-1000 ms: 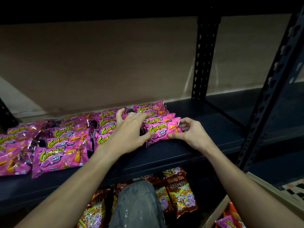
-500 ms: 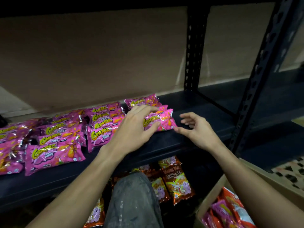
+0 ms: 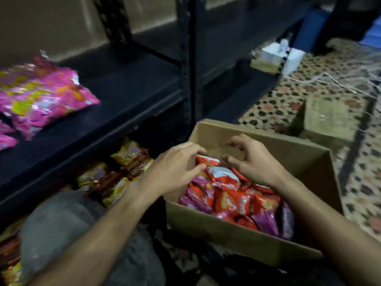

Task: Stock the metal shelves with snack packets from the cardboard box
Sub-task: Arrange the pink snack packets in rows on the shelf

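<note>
Together, left hand (image 3: 175,170) and right hand (image 3: 254,164) are hovering near the box's (image 3: 226,228) far wall: left is touching a red packet's (image 3: 210,162) top edge, grip unclear; right is curling loosely, holding nothing.

Dim light, heavy motion blur, dark shelving.

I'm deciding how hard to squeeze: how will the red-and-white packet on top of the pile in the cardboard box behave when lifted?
Probably light: the red-and-white packet looks puffed and rests on other packets in the cardboard box. Its glossy, creased film suggests it is floppy and perhaps slippery. Contents likely crush, so grip gently.
</note>
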The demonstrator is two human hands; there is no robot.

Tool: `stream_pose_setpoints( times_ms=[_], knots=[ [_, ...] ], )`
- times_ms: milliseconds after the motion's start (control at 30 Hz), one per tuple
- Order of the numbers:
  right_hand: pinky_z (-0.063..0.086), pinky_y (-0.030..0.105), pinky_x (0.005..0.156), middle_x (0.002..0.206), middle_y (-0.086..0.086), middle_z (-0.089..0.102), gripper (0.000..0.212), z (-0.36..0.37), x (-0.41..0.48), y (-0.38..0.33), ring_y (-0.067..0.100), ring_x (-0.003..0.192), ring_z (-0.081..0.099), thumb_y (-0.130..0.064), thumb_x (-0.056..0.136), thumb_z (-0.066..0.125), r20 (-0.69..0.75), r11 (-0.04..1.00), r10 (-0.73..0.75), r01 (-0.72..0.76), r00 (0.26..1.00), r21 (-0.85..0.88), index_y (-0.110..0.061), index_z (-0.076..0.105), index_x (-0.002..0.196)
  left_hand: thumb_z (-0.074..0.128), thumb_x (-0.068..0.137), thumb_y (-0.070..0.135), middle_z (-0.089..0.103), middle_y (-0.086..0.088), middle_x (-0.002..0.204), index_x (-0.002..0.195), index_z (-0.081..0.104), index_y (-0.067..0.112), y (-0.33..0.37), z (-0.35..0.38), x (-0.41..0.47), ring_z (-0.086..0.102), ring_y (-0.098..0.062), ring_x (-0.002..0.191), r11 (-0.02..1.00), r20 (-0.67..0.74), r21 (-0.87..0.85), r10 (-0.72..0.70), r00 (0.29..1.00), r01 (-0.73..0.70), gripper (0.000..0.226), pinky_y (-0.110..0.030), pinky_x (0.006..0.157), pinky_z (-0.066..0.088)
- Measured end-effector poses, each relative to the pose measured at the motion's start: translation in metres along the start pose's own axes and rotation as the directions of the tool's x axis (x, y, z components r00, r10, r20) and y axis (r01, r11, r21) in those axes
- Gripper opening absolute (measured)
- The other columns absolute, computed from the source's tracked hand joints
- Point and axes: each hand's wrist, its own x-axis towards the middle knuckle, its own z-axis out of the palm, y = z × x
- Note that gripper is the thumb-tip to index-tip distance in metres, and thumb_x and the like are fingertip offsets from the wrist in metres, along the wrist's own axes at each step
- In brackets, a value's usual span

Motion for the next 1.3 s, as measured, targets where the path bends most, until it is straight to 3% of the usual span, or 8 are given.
stream_pose_setpoints(
  times_ms=[167,333,533,667,867,933,1100,1300],
  knots=[
    [0.045,0.028,0.087,0.102,-0.002,0.065,0.017,0.006,-0.041,0.081,0.015,0.098,0.06,-0.025,0.089,0.07,0.15,0.975,0.216,-0.204,0.965,-0.091,-0.019,0.07,0.105,0.065,0.091,0.037,0.065,-0.003,0.121,0.126,0.059,0.014,-0.008,0.074,0.026,0.06,-0.02,0.112,0.999,0.345,0.043,-0.042,0.938,0.029,0.041,-0.031,0.095,0.045],
    [0.047,0.036,0.079,0.092,0.009,0.07,0.015,0.024,-0.052,0.147,0.029,0.088,0.063,-0.025,0.09,0.064,0.404,0.893,0.432,-0.321,0.806,-0.315,-0.011,0.068,0.092,0.065,0.092,0.039,0.062,-0.008,0.126,0.136,0.051,0.012,-0.022,0.125,0.053,0.059,-0.023,0.116,0.985,0.589,0.135,-0.17,0.79,0.111,0.053,-0.035,0.097,0.048],
    [0.045,0.033,0.093,0.128,0.012,0.062,0.033,0.057,-0.044,0.166,0.03,0.117,0.059,-0.028,0.097,0.055,0.63,0.873,0.444,-0.15,0.637,-0.463,-0.012,0.058,0.126,0.062,0.094,0.042,0.057,-0.005,0.133,0.144,0.043,0.018,-0.033,0.155,0.068,0.055,-0.021,0.119,0.97,0.66,0.181,-0.24,0.711,0.16,0.059,-0.038,0.099,0.048],
    [0.051,0.038,0.096,0.129,0.011,0.061,0.032,0.078,-0.049,0.186,0.03,0.117,0.06,-0.022,0.098,0.055,0.648,0.802,0.5,-0.026,0.575,-0.597,-0.011,0.055,0.128,0.061,0.094,0.042,0.058,-0.006,0.132,0.146,0.041,0.014,-0.041,0.162,0.071,0.053,-0.021,0.122,0.97,0.668,0.189,-0.243,0.703,0.155,0.062,-0.035,0.099,0.045],
    [0.046,0.035,0.103,0.136,0.013,0.057,0.046,0.079,-0.046,0.193,0.03,0.125,0.055,-0.007,0.088,0.068,0.696,0.793,0.577,-0.088,0.427,-0.603,-0.003,0.055,0.131,0.061,0.095,0.037,0.055,-0.007,0.14,0.144,0.043,0.011,-0.047,0.165,0.072,0.054,-0.02,0.125,0.965,0.679,0.166,-0.26,0.687,0.202,0.058,-0.026,0.097,0.042],
    [0.049,0.028,0.095,0.131,0.008,0.061,0.048,0.062,-0.037,0.199,0.026,0.118,0.06,-0.018,0.086,0.073,0.673,0.78,0.611,-0.168,0.417,-0.603,-0.006,0.058,0.13,0.061,0.095,0.038,0.056,-0.007,0.139,0.143,0.044,0.011,-0.05,0.169,0.071,0.056,-0.021,0.122,0.962,0.687,0.174,-0.273,0.673,0.212,0.057,-0.028,0.098,0.044],
    [0.049,0.025,0.086,0.116,0.004,0.07,0.045,0.001,-0.013,0.237,0.02,0.106,0.065,-0.04,0.083,0.073,0.443,0.705,0.708,-0.508,0.55,-0.495,-0.015,0.071,0.12,0.062,0.095,0.038,0.055,-0.006,0.14,0.143,0.045,0.012,-0.059,0.176,0.072,0.055,-0.022,0.123,0.949,0.707,0.203,-0.313,0.634,0.242,0.057,-0.031,0.101,0.045],
    [0.05,0.03,0.084,0.116,0.012,0.069,0.044,0.015,-0.013,0.263,0.025,0.099,0.065,-0.043,0.086,0.067,0.37,0.628,0.778,-0.629,0.508,-0.459,-0.009,0.072,0.115,0.063,0.093,0.04,0.06,-0.008,0.131,0.137,0.05,0.012,-0.063,0.184,0.078,0.057,-0.023,0.118,0.947,0.715,0.232,-0.321,0.621,0.222,0.053,-0.035,0.097,0.047]
  ],
)
